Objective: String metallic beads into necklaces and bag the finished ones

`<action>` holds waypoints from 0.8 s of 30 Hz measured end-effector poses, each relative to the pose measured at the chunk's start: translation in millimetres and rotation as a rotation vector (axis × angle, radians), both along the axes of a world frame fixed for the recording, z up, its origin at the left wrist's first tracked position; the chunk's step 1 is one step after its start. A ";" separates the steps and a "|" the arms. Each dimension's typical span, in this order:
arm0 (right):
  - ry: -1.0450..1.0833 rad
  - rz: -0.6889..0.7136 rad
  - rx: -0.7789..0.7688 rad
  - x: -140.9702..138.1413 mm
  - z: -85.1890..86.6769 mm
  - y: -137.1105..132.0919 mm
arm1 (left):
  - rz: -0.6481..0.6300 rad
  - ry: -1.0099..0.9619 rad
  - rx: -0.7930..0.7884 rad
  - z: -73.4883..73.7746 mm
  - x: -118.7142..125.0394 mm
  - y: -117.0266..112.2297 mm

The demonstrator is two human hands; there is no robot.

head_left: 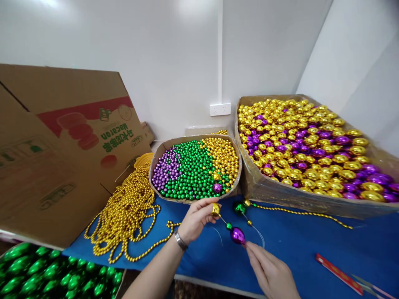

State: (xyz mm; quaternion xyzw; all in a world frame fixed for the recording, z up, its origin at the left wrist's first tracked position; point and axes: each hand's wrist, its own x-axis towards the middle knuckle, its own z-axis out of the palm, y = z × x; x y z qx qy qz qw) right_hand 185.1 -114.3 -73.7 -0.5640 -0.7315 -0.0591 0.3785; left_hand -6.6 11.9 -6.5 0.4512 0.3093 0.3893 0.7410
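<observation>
My left hand [196,218] pinches a gold bead [215,209] on a thin wire. Along that wire sit a small green bead [229,226] and a large purple oval bead [237,235]. The fingertips of my right hand [270,272] pinch the wire just below the purple bead. Both hands hover over the blue table cover [299,245]. A green bead [240,207] heads a gold bead strand [299,213] lying on the cover just beyond.
A round cardboard tray [193,201] holds small purple, green and gold beads. A big box [311,199] at right holds gold and purple ovals. Gold bead chains [127,216] pile at left, beside cardboard boxes [56,158]. Green beads [46,272] fill a bin bottom left. A red stick [338,274] lies at right.
</observation>
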 end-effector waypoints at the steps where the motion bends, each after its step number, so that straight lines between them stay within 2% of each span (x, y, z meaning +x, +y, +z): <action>1: 0.007 -0.006 0.004 -1.0 0.3 0.4 | -0.002 0.026 0.041 -1.6 0.9 -3.0; 4: 0.092 -0.025 -0.072 -4.3 3.1 0.7 | -0.020 0.038 0.105 -6.8 3.7 -12.1; 8: 0.213 0.009 -0.200 -4.2 5.5 -0.4 | -0.013 -0.017 0.049 -10.5 5.1 -19.6; 15: 0.283 0.056 -0.175 1.5 1.1 -2.3 | 0.022 -0.160 -0.098 -10.6 6.8 -25.3; 24: 0.347 0.035 -0.213 -1.2 1.1 -2.3 | 0.057 -0.172 -0.120 -12.5 3.3 -24.7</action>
